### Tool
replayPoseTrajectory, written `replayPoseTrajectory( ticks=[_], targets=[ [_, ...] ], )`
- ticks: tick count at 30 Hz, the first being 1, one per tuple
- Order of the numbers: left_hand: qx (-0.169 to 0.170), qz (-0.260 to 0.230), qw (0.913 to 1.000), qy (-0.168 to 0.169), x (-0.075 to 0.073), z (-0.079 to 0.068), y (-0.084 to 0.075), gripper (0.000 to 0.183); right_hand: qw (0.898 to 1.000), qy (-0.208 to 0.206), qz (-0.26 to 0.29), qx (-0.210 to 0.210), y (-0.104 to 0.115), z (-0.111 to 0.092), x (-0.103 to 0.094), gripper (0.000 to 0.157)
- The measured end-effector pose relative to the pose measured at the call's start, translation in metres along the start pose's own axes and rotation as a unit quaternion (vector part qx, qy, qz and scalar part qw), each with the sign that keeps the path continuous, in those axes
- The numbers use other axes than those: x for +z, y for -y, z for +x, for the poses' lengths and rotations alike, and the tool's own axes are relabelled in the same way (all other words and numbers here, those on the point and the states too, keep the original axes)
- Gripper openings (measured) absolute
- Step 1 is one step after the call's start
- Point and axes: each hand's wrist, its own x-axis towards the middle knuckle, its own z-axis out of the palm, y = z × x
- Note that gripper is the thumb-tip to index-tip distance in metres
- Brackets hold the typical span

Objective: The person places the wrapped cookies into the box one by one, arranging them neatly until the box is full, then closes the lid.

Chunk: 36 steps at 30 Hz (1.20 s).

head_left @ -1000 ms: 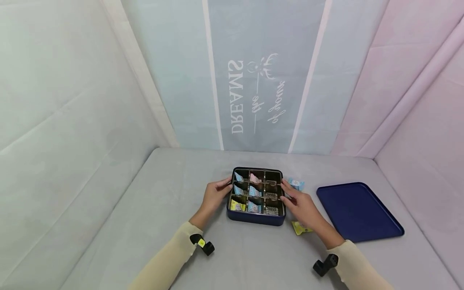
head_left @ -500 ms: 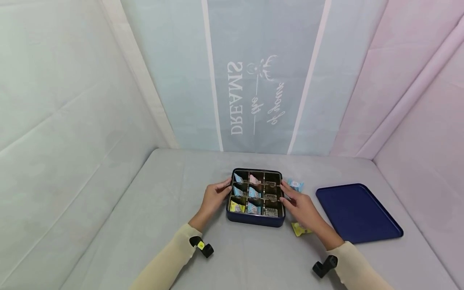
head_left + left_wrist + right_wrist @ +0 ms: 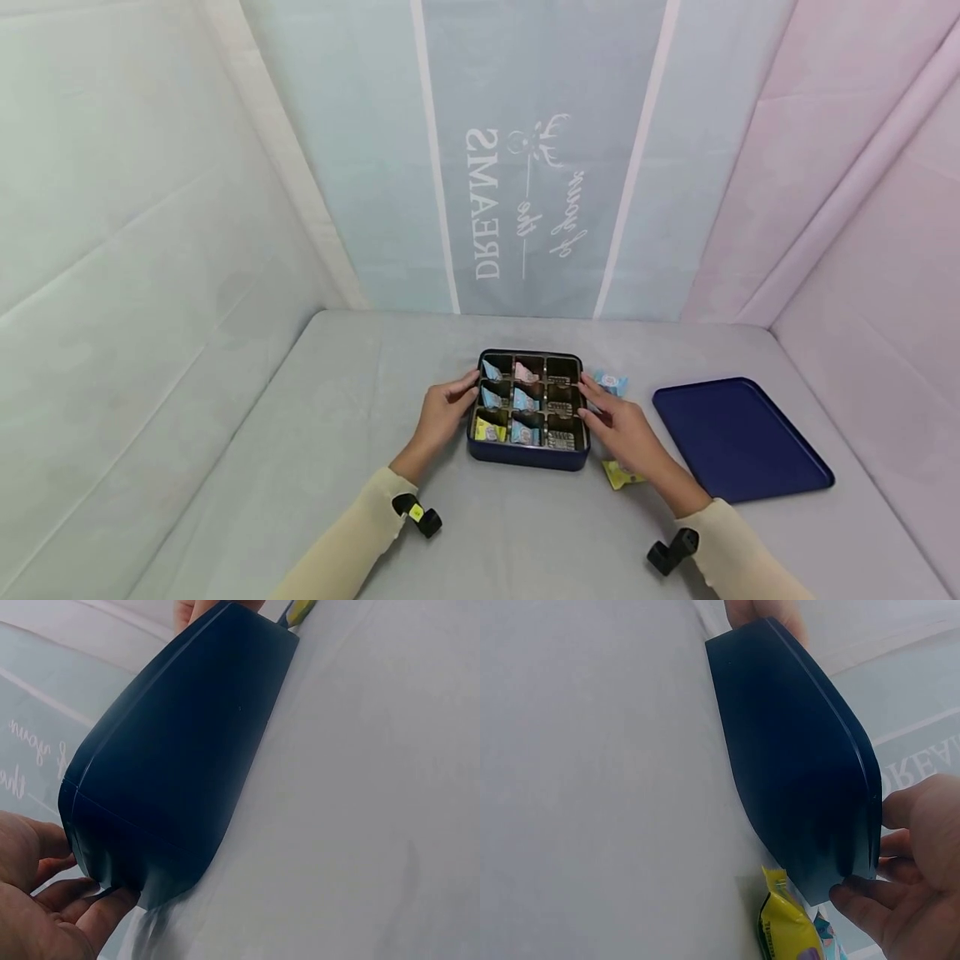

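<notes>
A dark blue tin box (image 3: 529, 457) sits on the table between both hands, its inside split into three columns by a divider insert. Wrapped candies fill the left and middle columns: a yellow candy (image 3: 490, 430) at front left, a pink candy (image 3: 527, 372) at the back middle, blue candies (image 3: 526, 401) in the others. Bare ridged bottoms show in the right column. My left hand (image 3: 441, 414) holds the box's left side, fingers at the wall. On the opposite side my right hand (image 3: 624, 427) grips the wall with thumb and fingers spread along it.
A blue-wrapped candy (image 3: 611, 383) lies behind my right hand, and a loose yellow candy (image 3: 787, 922) in front of it, near the box. Farther right the dark blue lid (image 3: 742, 442) lies on the grey table (image 3: 525, 533). Fabric walls rise around the table.
</notes>
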Motion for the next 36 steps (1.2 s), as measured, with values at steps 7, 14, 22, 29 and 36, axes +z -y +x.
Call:
replayPoseTrajectory(
  ticks=[7,14,22,29,36],
  targets=[
    [-0.025,-0.006,0.9997,-0.002,0.000,-0.008,-0.003,0.038,1.000,0.009,-0.004,0.013,0.002,-0.004,0.000,0.051],
    [-0.030,-0.012,0.9995,-0.005,-0.002,-0.003,0.001,0.039,1.000,0.000,-0.003,0.003,0.002,0.001,0.000,0.050],
    [-0.033,-0.006,0.9994,0.003,-0.004,-0.002,-0.002,0.039,1.000,0.002,-0.014,0.012,0.002,0.000,-0.001,0.050],
    [-0.033,0.000,0.9995,-0.001,-0.002,0.000,0.000,0.039,0.999,-0.013,-0.045,-0.018,0.001,0.002,-0.013,0.048],
    [-0.027,0.000,0.9996,0.001,-0.002,0.000,0.001,0.039,0.996,-0.035,-0.077,-0.011,-0.003,0.006,-0.035,0.050]
  ],
)
